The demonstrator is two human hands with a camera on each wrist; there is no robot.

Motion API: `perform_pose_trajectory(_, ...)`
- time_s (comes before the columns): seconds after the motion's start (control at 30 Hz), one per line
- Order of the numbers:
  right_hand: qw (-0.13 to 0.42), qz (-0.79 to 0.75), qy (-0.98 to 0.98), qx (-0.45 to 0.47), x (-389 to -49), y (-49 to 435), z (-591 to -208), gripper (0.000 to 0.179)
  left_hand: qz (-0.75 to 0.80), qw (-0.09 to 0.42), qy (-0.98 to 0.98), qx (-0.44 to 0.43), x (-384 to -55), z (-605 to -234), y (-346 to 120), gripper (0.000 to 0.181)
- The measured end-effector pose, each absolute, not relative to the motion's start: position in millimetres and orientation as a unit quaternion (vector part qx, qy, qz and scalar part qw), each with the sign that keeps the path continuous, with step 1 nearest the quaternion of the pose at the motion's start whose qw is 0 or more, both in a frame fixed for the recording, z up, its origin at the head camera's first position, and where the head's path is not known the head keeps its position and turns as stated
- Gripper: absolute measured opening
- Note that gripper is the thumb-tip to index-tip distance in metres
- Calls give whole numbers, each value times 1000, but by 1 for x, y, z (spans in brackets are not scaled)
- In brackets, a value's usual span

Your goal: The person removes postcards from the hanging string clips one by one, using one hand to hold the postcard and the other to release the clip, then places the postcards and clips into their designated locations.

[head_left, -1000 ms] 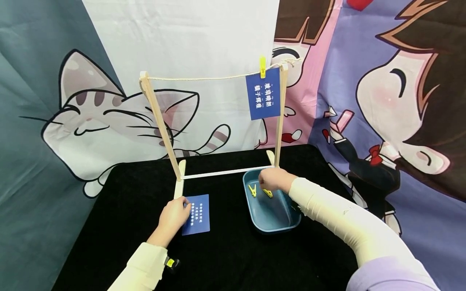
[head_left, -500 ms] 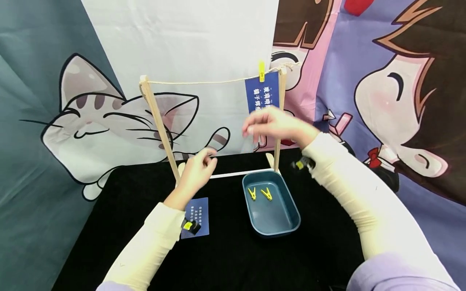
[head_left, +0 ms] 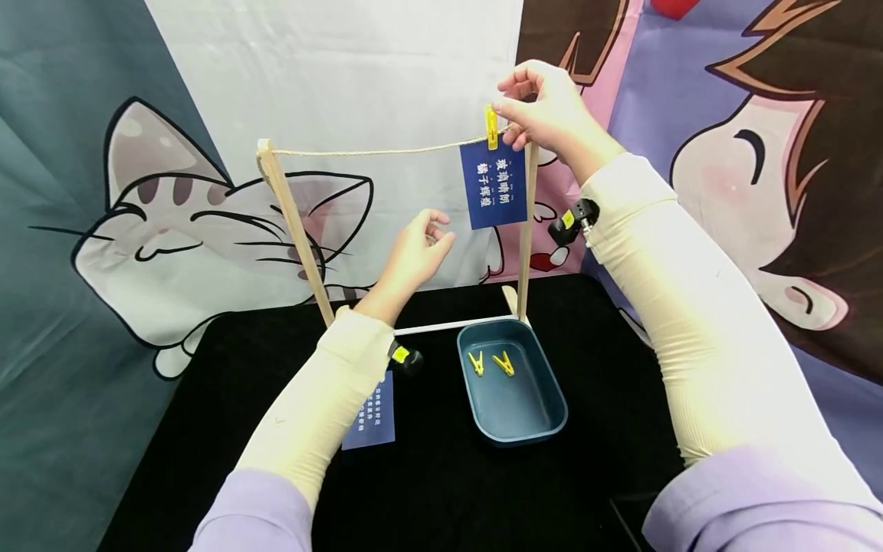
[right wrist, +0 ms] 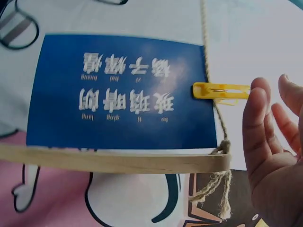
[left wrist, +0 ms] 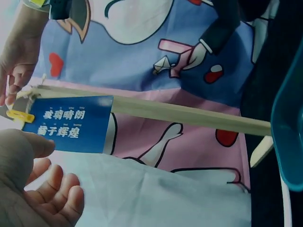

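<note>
A blue card (head_left: 493, 184) with white characters hangs from the cord (head_left: 372, 152) near its right end. A yellow clothespin (head_left: 491, 128) clips it there. My right hand (head_left: 552, 111) is up at that clothespin; in the right wrist view a fingertip overlaps the clip's outer end (right wrist: 236, 91), with the other fingers spread apart. Lower and to the left, my left hand (head_left: 417, 249) is raised in front of the backdrop, fingers loosely bent around nothing. A second blue card (head_left: 375, 414) lies on the black cloth, partly hidden by the left forearm.
The cord runs between two wooden posts (head_left: 297, 230), joined low down by a white bar (head_left: 441, 327). A blue-grey tray (head_left: 517, 438) stands in front of the right post, with two yellow clothespins (head_left: 504, 363) inside. A printed cartoon backdrop (head_left: 386, 77) hangs behind.
My right hand has risen out of the tray to the clothespin on the cord. My left hand has left the lower card and moved up and right.
</note>
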State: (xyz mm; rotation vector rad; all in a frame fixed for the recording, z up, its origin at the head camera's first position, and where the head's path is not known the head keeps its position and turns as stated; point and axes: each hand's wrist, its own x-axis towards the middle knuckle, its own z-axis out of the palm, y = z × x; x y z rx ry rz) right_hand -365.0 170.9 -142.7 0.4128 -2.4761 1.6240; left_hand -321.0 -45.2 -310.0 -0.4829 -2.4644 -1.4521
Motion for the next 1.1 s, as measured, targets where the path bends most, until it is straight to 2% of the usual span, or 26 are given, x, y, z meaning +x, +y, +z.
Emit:
perform_pose_trajectory(0.17,26,467,-879,92,-377,170,-142,67,-565,57,-815,-113,-346,-311,-16,48)
perform_pose_trajectory(0.23,7,450,-889,84,-379,171,-145,71,-587,21,-803,-99,-354,-316,-6,59)
perform_pose_trajectory(0.33,-4,448,-890,83,-380,170,-150,67,-614,-19,-782,-101,-362,-323,8,69)
perform_pose_trajectory(0.4,-8,461,-884,80,-380,166,-152,61,-623,-25,-774,-112,-364,-327,14,62)
perform_pose_trajectory(0.53,-2,501,-862,70,-381,156,-153,45,-636,20,-762,-118,-364,-331,19,24)
perform_pose_trajectory(0.6,14,509,-859,63,-382,152,-154,36,-650,38,-751,-110,-363,-331,19,14)
perform_pose_trajectory(0.77,64,509,-857,51,-385,146,-160,18,-679,43,-726,-97,-360,-332,16,13)
perform_pose_trajectory(0.93,96,519,-847,61,-387,146,-164,15,-677,46,-729,-88,-360,-332,14,13)
perform_pose_trajectory(1.1,139,596,-782,114,-386,146,-164,12,-663,53,-742,-85,-361,-336,12,14)
